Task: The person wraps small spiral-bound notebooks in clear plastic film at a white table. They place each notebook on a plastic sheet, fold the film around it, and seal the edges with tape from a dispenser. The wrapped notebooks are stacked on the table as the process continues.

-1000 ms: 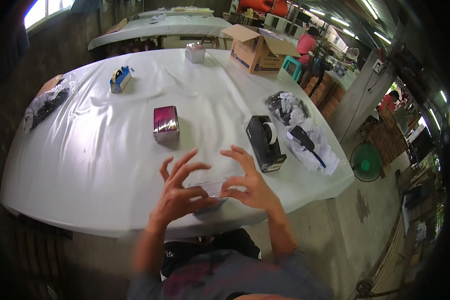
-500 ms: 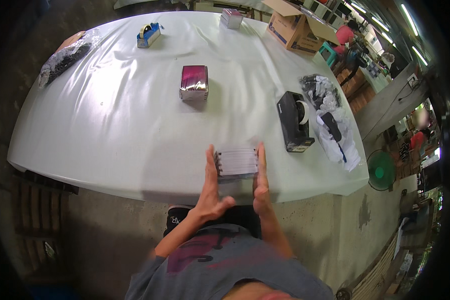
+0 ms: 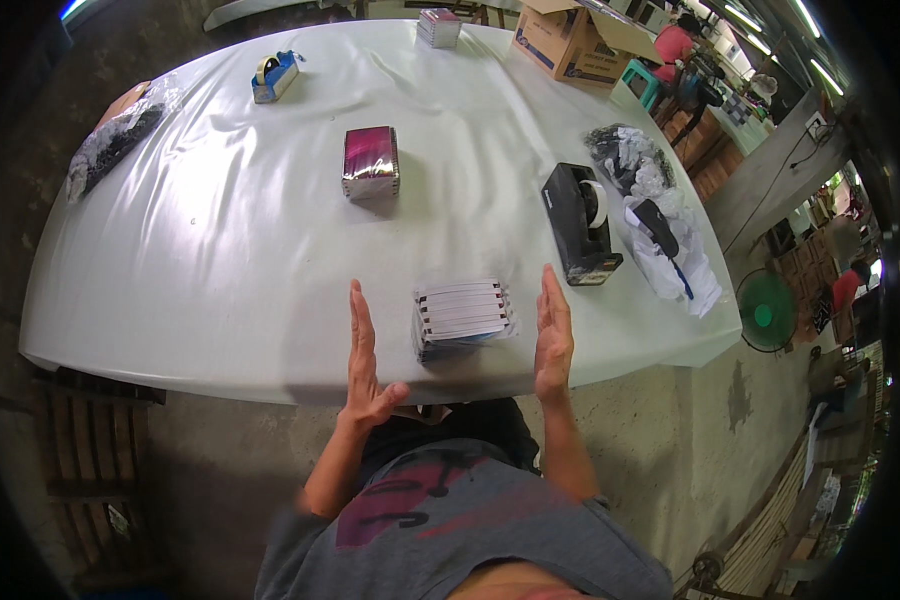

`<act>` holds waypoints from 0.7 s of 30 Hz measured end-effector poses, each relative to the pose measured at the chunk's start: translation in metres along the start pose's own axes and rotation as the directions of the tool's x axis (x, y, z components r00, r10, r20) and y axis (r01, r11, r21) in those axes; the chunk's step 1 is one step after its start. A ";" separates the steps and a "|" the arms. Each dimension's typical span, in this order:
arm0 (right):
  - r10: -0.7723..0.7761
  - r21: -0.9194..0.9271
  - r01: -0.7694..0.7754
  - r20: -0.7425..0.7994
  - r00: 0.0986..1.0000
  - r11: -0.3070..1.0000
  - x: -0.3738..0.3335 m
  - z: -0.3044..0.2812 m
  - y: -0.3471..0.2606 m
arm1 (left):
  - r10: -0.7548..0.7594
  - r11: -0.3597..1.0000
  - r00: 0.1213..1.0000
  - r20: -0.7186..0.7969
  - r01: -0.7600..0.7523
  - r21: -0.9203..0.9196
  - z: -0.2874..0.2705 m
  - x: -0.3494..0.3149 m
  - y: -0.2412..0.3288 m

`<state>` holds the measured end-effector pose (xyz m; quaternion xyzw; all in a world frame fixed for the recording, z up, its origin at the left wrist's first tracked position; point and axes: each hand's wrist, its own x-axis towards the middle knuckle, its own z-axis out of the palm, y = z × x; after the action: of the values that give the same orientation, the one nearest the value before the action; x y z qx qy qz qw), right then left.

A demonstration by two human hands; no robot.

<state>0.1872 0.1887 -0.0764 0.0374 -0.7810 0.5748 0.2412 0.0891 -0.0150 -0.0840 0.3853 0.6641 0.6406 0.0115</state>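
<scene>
"Table first, then down in size: what do you record?"

"White-covered table (image 3: 250,270), filling most of the frame. Cardboard box (image 3: 550,45), flaps up, at the top, right of centre. Black tape dispenser (image 3: 578,225), right of centre, a roll of white tape (image 3: 597,203) seated in it. Film-wrapped stack (image 3: 465,312), lower centre, near the table's front edge; clear film (image 3: 511,325) sits loose at its right side."

"Your hands?"

"My left hand (image 3: 365,355) stands upright left of the stack, my right hand (image 3: 553,345) to its right. Neither touches it. Fingers (image 3: 363,320) straight, seemingly together, though seen edge-on; my left thumb (image 3: 395,393) points inward. I grip nothing."

"Step in hand?"

"In my judgement, evening up the wrapped stack between flat palms, with no contact at this moment."

"What does the next move call for?"

"Both palms brought in level, with light, matching pressure, so the film flattens and the stack stays square. Whether tape is needed, I cannot tell."
</scene>
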 end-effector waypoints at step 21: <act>-0.161 -0.329 0.443 0.623 0.766 0.834 0.051 -0.028 -0.041 | 0.111 0.765 0.847 0.520 -0.407 0.499 -0.012 0.056 0.039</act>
<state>0.1652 0.2120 -0.0131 0.2788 -0.9119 0.2875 0.0897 0.0630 0.0002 -0.0211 0.6005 0.7457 0.2854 -0.0433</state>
